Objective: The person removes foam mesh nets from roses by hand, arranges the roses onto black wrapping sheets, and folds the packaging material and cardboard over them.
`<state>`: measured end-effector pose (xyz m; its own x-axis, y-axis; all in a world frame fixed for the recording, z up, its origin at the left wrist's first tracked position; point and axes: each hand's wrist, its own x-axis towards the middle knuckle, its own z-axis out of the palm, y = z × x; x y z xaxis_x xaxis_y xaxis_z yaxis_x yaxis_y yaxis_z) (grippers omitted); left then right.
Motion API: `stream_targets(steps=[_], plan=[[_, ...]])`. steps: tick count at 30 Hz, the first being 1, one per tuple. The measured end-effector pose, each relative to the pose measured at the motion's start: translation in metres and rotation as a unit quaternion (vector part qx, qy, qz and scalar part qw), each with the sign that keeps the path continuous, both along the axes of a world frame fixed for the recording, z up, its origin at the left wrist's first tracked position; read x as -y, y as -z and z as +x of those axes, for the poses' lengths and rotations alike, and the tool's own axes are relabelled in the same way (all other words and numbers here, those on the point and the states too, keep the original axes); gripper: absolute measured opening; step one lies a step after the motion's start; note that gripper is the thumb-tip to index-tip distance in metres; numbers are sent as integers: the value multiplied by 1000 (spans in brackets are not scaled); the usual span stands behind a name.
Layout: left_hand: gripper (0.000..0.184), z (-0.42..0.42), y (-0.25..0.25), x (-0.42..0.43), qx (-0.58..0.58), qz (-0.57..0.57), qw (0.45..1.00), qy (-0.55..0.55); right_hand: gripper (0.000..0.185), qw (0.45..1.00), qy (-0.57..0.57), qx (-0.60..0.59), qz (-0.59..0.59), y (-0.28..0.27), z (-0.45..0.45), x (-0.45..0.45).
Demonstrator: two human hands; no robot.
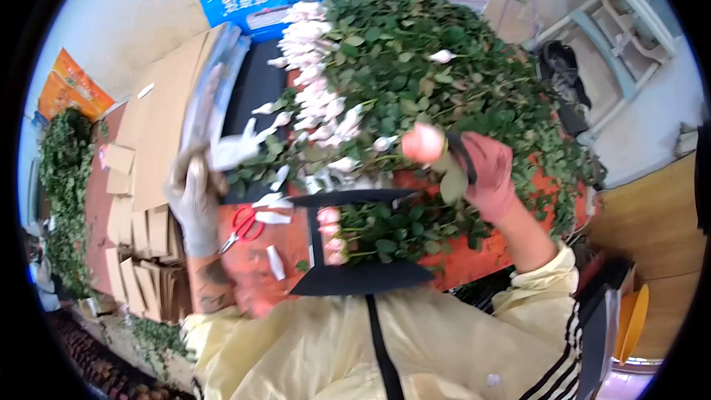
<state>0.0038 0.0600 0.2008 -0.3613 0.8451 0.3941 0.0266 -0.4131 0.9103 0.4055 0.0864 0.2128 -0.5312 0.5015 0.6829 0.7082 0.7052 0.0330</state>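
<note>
My left hand (194, 192), in a pale glove, is left of the flowers with its fingers closed on a white bud sleeve (235, 151). My right hand (485, 174), in a pink glove, holds a pink rose (424, 142) by its stem, bloom pointing left. A dark strip lies along that hand's fingers; I cannot make out what it is. Between my hands and in front of me, several pink roses (333, 235) lie in a black holder (363, 280) with raised ends. Red-handled scissors (246, 224) lie near my left wrist, beside loose white sleeves (275, 262).
A large pile of leafy rose stems (422, 52) covers the back of the red table (252, 267), its buds in white sleeves (305, 41). Cardboard pieces (159, 126) are stacked at left. A pale chair (611, 44) stands at back right.
</note>
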Motion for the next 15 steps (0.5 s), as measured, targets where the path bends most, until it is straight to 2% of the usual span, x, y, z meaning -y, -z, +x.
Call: stream_targets(steps=[1, 2, 3, 4, 5, 6, 7, 8, 9, 10, 11, 12, 13, 15], plan=[[23, -12, 11, 9, -83, -89, 992, -29, 55, 999, -27, -12, 29, 1, 7, 6], [20, -26, 31, 15, -103, -138, 985, -14, 55, 999, 2, 9, -48, 4, 15, 8], [18, -37, 46, 19, -155, -171, 973, -6, 54, 1000, 1, 9, 5, 3, 20, 12], [18, -46, 61, 22, -154, -198, 968, 11, 52, 1000, 14, 15, 1, 3, 26, 16], [20, -59, 87, 23, -106, -194, 975, -5, 51, 1000, 23, 18, -9, 3, 31, 19], [24, -74, 104, 22, -141, -246, 959, -20, 51, 999, 28, 25, -13, 3, 38, 22], [29, -86, 118, 24, -177, -297, 938, -38, 51, 998, 37, 21, 43, 1, 48, 24], [36, -92, 136, 30, -389, -291, 861, -152, 51, 994, 43, 13, 99, 1, 58, 24], [43, -99, 146, 38, -581, -268, 725, -256, 45, 991, 80, -12, 107, -6, 74, 27], [54, -74, 93, 44, -486, -390, 760, -186, 40, 975, 170, -129, 63, -28, 101, 35], [47, -94, 116, 55, -535, -233, 789, -191, 36, 920, 248, -304, -12, -57, 130, 44], [37, -79, 91, 62, -494, -214, 838, -92, 33, 883, 288, -369, -35, -94, 158, 55], [28, -47, 58, 68, -401, -275, 874, -12, 30, 912, 374, -90, 143, -128, 185, 59], [27, -18, 57, 73, -327, -195, 907, 181, 30, 956, 111, -191, 195, -169, 154, 65]])
